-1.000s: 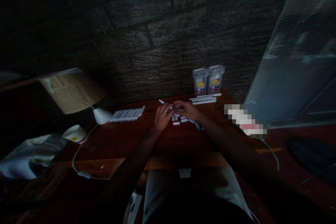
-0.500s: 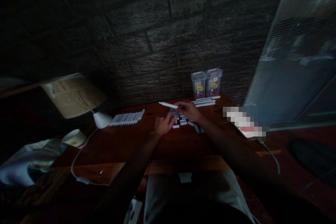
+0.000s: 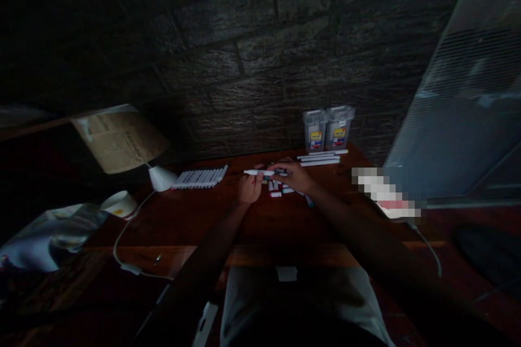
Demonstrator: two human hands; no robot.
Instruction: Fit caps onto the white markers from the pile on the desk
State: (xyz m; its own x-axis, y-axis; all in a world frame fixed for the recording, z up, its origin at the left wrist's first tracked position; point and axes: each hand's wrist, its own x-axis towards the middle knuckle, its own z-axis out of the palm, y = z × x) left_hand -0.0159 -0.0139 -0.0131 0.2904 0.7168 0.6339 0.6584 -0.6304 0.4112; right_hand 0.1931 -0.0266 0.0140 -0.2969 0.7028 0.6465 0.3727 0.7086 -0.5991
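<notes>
A white marker [image 3: 259,173] lies level between my two hands above a dark wooden desk [image 3: 195,219]. My right hand [image 3: 293,175] pinches its right end, fingers closed. My left hand [image 3: 249,186] is curled under the marker's left part and touches it. Below the hands lies a small heap of loose marker caps [image 3: 280,190] in red, white and blue. A neat row of white markers [image 3: 200,177] lies to the left of my hands. Three more markers [image 3: 321,158] lie at the back right.
Two clear plastic marker boxes [image 3: 329,128] stand against the brick wall. A white lamp base [image 3: 161,178] with a cable, a white cup [image 3: 118,204] and a paper-shaded lamp [image 3: 120,138] are at the left. A blurred-out object [image 3: 385,193] lies at the desk's right edge.
My left hand drew back from the cap heap and rose to the marker. The right hand lowered the marker slightly, so that both hands meet on it.
</notes>
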